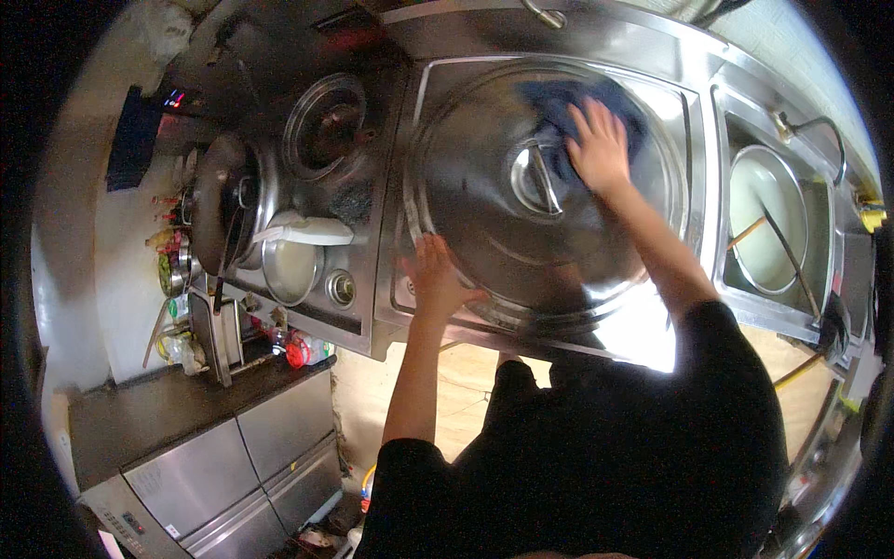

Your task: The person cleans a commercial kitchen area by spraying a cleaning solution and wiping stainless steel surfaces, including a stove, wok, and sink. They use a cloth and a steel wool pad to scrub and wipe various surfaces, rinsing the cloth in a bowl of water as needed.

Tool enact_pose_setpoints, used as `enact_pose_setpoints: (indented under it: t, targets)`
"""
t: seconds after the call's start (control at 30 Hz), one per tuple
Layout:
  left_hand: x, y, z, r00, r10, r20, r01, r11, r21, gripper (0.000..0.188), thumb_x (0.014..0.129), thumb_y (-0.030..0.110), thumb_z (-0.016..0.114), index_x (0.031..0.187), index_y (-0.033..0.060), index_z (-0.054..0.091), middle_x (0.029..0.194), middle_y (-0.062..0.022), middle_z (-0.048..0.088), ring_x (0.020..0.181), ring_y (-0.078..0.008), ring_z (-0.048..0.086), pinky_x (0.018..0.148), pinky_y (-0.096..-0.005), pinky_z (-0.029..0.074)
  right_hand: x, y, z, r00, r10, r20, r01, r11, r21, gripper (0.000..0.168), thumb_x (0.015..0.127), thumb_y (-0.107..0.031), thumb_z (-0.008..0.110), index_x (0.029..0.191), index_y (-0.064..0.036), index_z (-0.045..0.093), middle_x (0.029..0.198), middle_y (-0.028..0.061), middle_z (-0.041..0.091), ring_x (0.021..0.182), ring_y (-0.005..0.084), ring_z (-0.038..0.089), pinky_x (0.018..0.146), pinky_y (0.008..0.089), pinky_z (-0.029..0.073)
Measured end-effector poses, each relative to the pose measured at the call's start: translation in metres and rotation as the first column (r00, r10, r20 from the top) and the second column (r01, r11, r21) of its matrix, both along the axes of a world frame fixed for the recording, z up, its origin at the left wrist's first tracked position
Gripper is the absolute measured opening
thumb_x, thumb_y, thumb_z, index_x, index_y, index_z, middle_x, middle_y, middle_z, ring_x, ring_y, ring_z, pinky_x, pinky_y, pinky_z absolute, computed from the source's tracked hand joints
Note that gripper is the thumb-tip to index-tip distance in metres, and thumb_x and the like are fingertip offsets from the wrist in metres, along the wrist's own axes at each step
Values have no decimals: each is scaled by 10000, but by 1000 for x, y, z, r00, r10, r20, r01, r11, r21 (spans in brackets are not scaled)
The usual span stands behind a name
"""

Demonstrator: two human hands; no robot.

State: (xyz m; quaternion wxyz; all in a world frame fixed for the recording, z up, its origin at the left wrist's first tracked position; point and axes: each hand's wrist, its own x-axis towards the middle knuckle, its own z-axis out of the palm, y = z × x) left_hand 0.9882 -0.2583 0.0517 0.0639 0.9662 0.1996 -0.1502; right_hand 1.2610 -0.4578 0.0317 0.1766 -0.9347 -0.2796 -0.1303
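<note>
A large round stainless steel lid (475,182) with a bar handle (548,178) at its centre covers most of the steel counter section before me. My right hand (602,150) lies flat, fingers spread, over a dark blue cloth (545,129) on the lid's far right part. The cloth is partly hidden under that hand. Near the lid's near left rim is my left hand (436,276), palm down with fingers and thumb apart. It holds nothing; whether it touches the rim I cannot tell.
At the right, a pot of whitish liquid (768,209) stands in a sink-like bay with long-handled tools in it. On the left are a round lid (325,126), a bowl (290,272), a large wok-like pan (223,202) and a steel cabinet (202,475). A faucet (552,17) overhangs the back edge.
</note>
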Motion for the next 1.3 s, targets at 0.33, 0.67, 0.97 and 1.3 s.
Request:
enact_pose_setpoints:
  t: [0.33, 0.67, 0.97, 1.3]
  targets:
    - [-4, -9, 25, 993, 90, 76, -81, 990, -119, 1300, 393, 547, 783, 1342, -47, 121, 1408, -238, 110, 1324, -327, 98, 1014, -569, 75, -104, 103, 36, 813, 131, -568, -132, 990, 40, 722, 803, -429, 517, 1321, 3, 261, 1259, 247, 359, 1087, 356, 403, 896, 428, 363]
    - [-3, -3, -2, 993, 65, 95, -58, 995, -78, 1265, 436, 550, 776, 1337, -58, 129, 1409, -236, 111, 1325, -322, 89, 1028, -536, 105, -202, -8, 11, 828, 462, -318, -516, 849, -109, 594, 766, -290, 572, 1278, -59, 379, 1399, 171, 205, 1276, 325, 225, 976, 459, 275]
    - [5, -11, 3, 999, 34, -23, -35, 998, -43, 1295, 452, 547, 771, 1345, -62, 57, 1418, -232, 54, 1333, -304, 49, 1057, -476, 82, -185, -208, -20, 796, -299, -527, -205, 685, -699, 429, 818, -352, 490, 1005, 23, 585, 1190, 239, 466, 1236, 338, 308, 1061, 503, 98]
    - [24, -17, 17, 994, 48, -103, -47, 999, 11, 1314, 406, 494, 806, 1338, -74, 72, 1407, -254, 78, 1328, -317, 66, 1056, -459, 125, 197, -154, -57, 962, 228, -151, -273, 799, -535, 367, 863, -275, 405, 1049, 25, 508, 1229, 198, 417, 1254, 288, 286, 1053, 374, 202]
